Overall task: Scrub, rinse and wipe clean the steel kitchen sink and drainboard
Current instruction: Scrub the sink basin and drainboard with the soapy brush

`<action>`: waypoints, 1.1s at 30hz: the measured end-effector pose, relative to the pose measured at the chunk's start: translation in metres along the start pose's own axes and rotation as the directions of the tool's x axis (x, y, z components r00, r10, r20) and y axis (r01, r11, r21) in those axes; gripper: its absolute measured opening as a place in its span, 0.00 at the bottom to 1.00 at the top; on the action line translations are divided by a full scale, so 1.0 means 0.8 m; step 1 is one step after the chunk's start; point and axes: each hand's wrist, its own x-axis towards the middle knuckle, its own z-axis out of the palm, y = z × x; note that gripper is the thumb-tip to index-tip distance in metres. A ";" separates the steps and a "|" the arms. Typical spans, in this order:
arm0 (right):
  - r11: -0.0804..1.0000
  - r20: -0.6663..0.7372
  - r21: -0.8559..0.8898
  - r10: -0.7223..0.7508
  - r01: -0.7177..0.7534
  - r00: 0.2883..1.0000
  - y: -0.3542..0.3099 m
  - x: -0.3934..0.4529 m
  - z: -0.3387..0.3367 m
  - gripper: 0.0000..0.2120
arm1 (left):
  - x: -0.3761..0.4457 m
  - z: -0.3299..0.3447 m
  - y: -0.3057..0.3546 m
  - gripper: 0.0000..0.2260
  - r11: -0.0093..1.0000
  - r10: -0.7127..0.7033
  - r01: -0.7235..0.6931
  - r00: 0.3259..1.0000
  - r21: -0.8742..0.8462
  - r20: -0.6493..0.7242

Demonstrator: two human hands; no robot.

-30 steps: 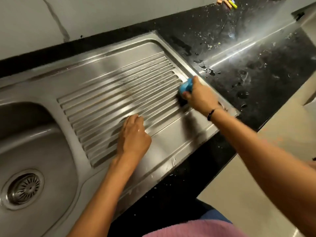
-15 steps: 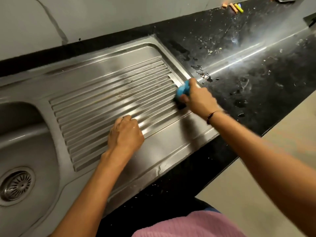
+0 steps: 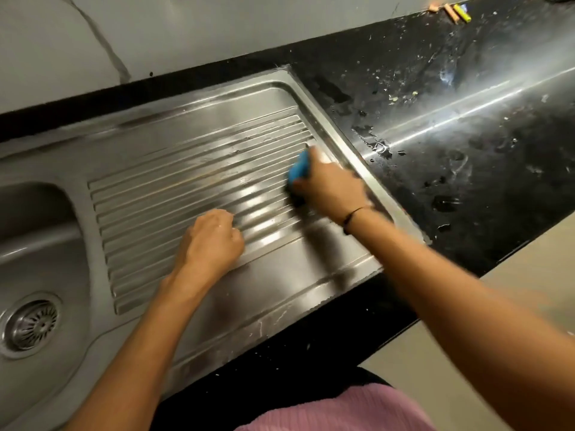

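The steel drainboard [image 3: 174, 194] with its raised ribs fills the middle of the view. To its left lies the sink bowl [image 3: 40, 262] with a round drain strainer [image 3: 31, 326]. My right hand [image 3: 331, 189] grips a blue scrubber [image 3: 298, 170] with a dark underside and presses it on the ribs near the drainboard's right end. My left hand [image 3: 211, 241] rests on the ribs near the front, fingers curled under and holding nothing.
A black stone counter [image 3: 466, 150] to the right carries water drops and specks of debris. Small orange and yellow items [image 3: 455, 10] lie at its far back edge. A pale wall [image 3: 186, 32] rises behind the sink. The counter's front edge drops to a light floor [image 3: 435, 353].
My right hand has slid the blue scrubber leftward along the ribs from the drainboard's right edge. My left hand has curled its fingers from flatter to a loose fist, staying near the front.
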 end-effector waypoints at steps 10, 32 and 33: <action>0.995 0.047 -0.102 0.010 -0.005 0.999 0.042 0.043 -0.033 0.18 | 0.016 -0.005 -0.018 0.09 0.998 -0.057 0.057 0.998 0.018 0.006; 0.963 0.163 0.123 -0.258 0.240 0.952 -0.118 0.028 0.068 0.17 | 0.009 -0.038 -0.062 0.12 0.971 -0.226 0.224 0.974 -0.083 -0.019; 0.950 0.178 0.096 -0.309 0.296 0.934 -0.137 0.019 0.079 0.18 | 0.009 -0.040 -0.066 0.10 0.968 -0.243 0.241 0.970 -0.074 -0.023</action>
